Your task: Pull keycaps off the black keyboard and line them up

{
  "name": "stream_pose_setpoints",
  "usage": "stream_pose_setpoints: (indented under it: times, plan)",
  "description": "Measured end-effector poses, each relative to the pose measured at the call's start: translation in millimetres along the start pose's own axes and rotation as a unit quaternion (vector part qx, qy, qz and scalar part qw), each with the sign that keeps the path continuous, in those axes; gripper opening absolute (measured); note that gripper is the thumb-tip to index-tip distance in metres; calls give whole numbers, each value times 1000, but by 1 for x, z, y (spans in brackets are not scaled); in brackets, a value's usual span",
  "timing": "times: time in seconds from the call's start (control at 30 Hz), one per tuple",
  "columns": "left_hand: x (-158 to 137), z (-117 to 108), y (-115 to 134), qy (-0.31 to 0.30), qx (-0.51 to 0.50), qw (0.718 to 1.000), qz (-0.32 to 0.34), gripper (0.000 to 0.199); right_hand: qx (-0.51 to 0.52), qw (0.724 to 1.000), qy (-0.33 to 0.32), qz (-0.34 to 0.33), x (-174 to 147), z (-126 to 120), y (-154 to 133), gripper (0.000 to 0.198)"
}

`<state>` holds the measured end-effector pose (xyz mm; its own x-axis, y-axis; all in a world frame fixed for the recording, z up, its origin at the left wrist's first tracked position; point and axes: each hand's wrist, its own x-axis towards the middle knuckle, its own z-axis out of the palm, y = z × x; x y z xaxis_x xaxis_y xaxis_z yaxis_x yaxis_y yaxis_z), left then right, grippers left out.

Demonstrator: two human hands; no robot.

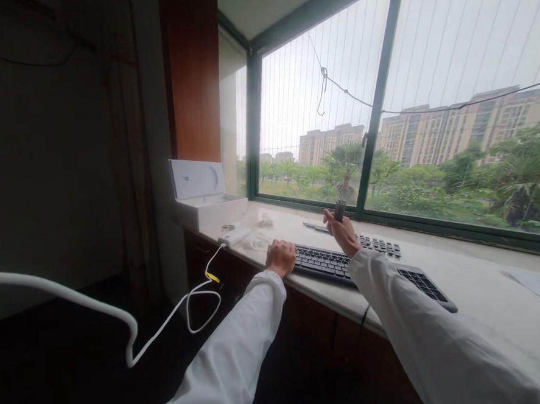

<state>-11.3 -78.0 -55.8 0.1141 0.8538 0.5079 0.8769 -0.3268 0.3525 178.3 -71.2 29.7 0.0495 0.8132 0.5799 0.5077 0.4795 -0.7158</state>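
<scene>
A black keyboard [323, 261] lies along the front of the windowsill, its numpad end [426, 287] showing beyond my right sleeve. My left hand [281, 257] is closed over the keyboard's left end. Above the keyboard's middle, my right hand [344, 234] is raised and closed around a small dark object [340, 210] that points up from the fingers; its exact kind is not clear. Behind the right wrist, several loose black keycaps [382, 245] lie in rows on the sill. My right forearm hides part of the keyboard.
An open white box [213, 213] stands at the sill's left end. Beside it lie a white power strip [233, 236] and crumpled clear plastic [263, 233]. A white cord [167, 318] hangs off the front edge. Paper [538, 286] lies at right; the window [311, 132] rises behind.
</scene>
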Motion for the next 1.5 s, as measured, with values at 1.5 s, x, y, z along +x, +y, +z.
stream_pose_setpoints:
  times: [1.5]
  plan:
    - [2, -2, -5, -24, -30, 999, -15, 39, 416, 871, 6, 260, 5, 111, 34, 37]
